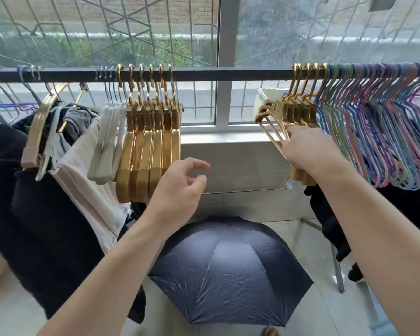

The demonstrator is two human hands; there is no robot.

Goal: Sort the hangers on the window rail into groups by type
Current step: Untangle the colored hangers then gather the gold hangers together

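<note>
A dark window rail (pixel 228 74) runs across the view. A bunch of several broad gold hangers (pixel 150 141) hangs left of centre, with a few white hangers (pixel 109 132) beside it. A second bunch of gold hangers (pixel 294 110) hangs right of centre, next to a dense row of thin coloured wire hangers (pixel 378 132). My right hand (pixel 308 151) grips the lower arms of the right gold bunch. My left hand (pixel 180 190) hovers just right of the left gold bunch, fingers loosely curled and holding nothing.
Dark and cream clothes (pixel 58 190) hang on hangers at the left end of the rail. An open navy umbrella (pixel 228 263) sits on the tiled floor below. A metal stand leg (pixel 335 258) and dark fabric are at the right. The window sill (pixel 218 138) lies behind.
</note>
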